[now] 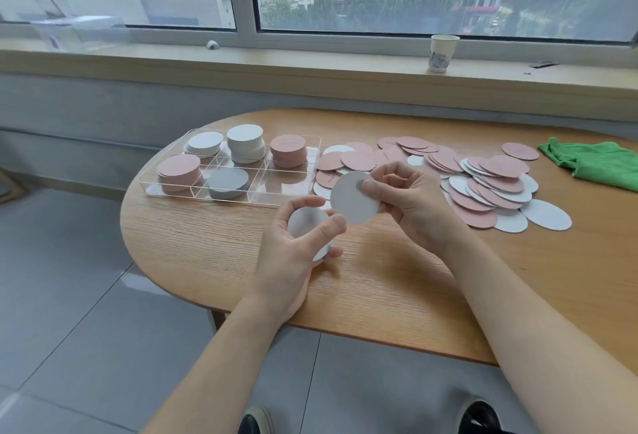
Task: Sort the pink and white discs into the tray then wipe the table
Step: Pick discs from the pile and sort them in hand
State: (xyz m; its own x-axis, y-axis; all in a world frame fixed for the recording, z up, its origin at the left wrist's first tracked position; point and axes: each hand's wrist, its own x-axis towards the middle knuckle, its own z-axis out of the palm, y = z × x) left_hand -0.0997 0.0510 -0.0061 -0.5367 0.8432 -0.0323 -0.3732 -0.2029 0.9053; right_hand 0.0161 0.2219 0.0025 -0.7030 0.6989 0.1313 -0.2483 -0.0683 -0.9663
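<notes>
White disc (354, 199) pinched by right hand (407, 199); small white stack (305, 226) gripped in left hand (293, 250), above table (207, 244), near tray (303, 188)

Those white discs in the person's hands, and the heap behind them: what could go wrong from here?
1. The right hand pinches one white disc only at its edge, so it might slip.
2. The left hand holds a small stack of white discs near the table edge; a dropped disc could reach the floor.
3. The loose pile overlaps heavily, so pulling one disc may scatter others.
</notes>
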